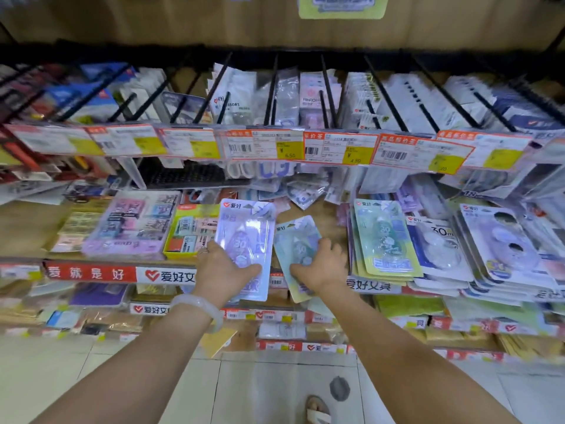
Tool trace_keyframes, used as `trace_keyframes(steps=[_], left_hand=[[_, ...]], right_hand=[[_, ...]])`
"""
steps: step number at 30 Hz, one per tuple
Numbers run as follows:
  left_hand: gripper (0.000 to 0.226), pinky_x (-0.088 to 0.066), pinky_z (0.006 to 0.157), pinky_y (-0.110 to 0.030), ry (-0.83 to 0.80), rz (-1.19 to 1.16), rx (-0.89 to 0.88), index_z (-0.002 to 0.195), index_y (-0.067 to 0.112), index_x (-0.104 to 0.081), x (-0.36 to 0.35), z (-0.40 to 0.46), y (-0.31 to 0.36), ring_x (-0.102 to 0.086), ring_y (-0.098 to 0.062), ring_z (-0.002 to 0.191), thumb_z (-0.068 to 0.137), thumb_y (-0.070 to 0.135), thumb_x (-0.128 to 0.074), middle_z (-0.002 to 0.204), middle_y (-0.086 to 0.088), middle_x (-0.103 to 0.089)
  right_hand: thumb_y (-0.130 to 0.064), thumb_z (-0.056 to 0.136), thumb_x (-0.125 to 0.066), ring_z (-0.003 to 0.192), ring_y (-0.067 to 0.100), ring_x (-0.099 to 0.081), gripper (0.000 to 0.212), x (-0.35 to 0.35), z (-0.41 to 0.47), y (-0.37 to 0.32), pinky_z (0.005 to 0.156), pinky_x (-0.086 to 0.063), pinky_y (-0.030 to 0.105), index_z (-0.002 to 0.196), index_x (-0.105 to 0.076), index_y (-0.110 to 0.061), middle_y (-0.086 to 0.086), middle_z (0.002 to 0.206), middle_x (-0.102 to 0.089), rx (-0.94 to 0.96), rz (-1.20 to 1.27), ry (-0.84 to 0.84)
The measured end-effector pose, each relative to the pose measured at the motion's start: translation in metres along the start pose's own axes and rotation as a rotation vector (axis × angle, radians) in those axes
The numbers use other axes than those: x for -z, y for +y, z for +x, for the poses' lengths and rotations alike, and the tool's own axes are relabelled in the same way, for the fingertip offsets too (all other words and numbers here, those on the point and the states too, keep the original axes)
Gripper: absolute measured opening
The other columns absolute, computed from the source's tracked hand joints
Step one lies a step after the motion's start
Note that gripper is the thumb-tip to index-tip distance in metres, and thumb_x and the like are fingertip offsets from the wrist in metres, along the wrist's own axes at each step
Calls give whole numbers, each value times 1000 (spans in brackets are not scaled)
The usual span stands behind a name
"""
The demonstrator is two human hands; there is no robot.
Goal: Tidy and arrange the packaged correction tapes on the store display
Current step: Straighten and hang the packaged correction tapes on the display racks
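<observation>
Slippage is the big worry here tbh. Left hand (224, 269) has its fingers curled round the bottom of a purple pack (244, 240), held up over the shelf edge (91, 273). Right hand (319, 264) pinches a green pack (295, 246) that's tilted, half off the shelf. Both grips are low on slick plastic, so either pack could tip out and drop to the floor. The green stack (385, 240) just beside could get knocked askew too.

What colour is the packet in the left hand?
Light purple packet, held by the left hand; it shows in the head view.
</observation>
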State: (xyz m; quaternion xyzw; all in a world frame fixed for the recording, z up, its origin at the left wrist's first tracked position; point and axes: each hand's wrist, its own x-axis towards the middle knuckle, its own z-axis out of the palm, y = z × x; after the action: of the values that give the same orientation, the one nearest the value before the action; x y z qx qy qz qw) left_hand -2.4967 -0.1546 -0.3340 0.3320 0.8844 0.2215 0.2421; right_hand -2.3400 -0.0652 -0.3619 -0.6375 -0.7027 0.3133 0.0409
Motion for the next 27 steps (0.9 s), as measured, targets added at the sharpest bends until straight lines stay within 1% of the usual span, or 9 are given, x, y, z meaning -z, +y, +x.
trace_keyframes(steps=[5, 9, 11, 13, 15, 19, 22, 25, 27], left_hand=[[92, -48, 81, -34, 7, -19, -87, 128, -4, -36, 7, -22, -1, -51, -33, 108, 62, 41, -81, 118, -18, -52], [112, -52, 81, -40, -10, -38, -129, 135, -2, -32, 16, -44, -3, -54, -34, 106, 48, 55, -74, 122, -18, -51], [107, -52, 80, -42, -1, -26, -168, 133, 0, -36, 18, -53, -6, -55, -33, 102, 49, 54, -74, 118, -16, -53], [103, -51, 80, -41, 21, -2, -223, 129, 2, -40, 20, -64, -8, -55, -32, 99, 49, 58, -72, 114, -14, -57], [105, -49, 82, -40, 61, -17, -270, 129, 2, -41, 22, -76, -7, -53, -32, 104, 46, 62, -67, 115, -13, -57], [100, -43, 92, -40, 117, -90, -312, 139, 3, -29, 32, -102, 6, -42, -34, 120, 63, 45, -78, 131, -16, -43], [98, -40, 95, -39, 196, -144, -373, 140, 7, -26, 41, -114, 18, -39, -32, 123, 66, 41, -80, 134, -14, -38], [104, -34, 103, -38, 250, -226, -432, 145, 10, -19, 53, -121, 32, -33, -28, 131, 67, 40, -80, 141, -10, -31], [103, -34, 103, -36, 300, -283, -486, 146, 10, -20, 63, -124, 43, -33, -27, 130, 67, 37, -80, 139, -11, -33]], right_hand=[[-44, 67, -74, 122, 31, -39, 81, 9, -32, 8, 100, -38, 39, 130, -35, -11, 11, 124, -42, 18, 146, 65], [-37, 70, -74, 125, 29, -34, 90, 14, -64, 17, 102, -35, 38, 141, -26, -12, 11, 130, -36, 71, 266, 147], [-34, 71, -72, 126, 27, -32, 93, 16, -80, 20, 100, -33, 35, 145, -20, -12, 10, 133, -33, 92, 303, 188], [-33, 71, -72, 125, 27, -33, 94, 17, -96, 23, 99, -34, 36, 146, -19, -12, 10, 131, -33, 117, 328, 247], [-33, 72, -73, 125, 28, -32, 95, 20, -110, 27, 101, -33, 36, 146, -17, -10, 12, 131, -33, 139, 351, 296], [-34, 74, -75, 128, 27, -30, 98, 35, -130, 30, 103, -28, 32, 147, -16, -7, 13, 133, -33, 182, 353, 412], [-37, 72, -75, 127, 23, -29, 99, 54, -141, 26, 102, -28, 29, 147, -18, -9, 11, 134, -34, 221, 340, 513], [-40, 73, -75, 130, 21, -26, 96, 73, -149, 21, 104, -30, 33, 147, -20, -14, 7, 137, -33, 273, 376, 570], [-40, 73, -75, 130, 20, -26, 93, 86, -154, 16, 104, -32, 35, 146, -22, -16, 6, 136, -33, 332, 403, 625]])
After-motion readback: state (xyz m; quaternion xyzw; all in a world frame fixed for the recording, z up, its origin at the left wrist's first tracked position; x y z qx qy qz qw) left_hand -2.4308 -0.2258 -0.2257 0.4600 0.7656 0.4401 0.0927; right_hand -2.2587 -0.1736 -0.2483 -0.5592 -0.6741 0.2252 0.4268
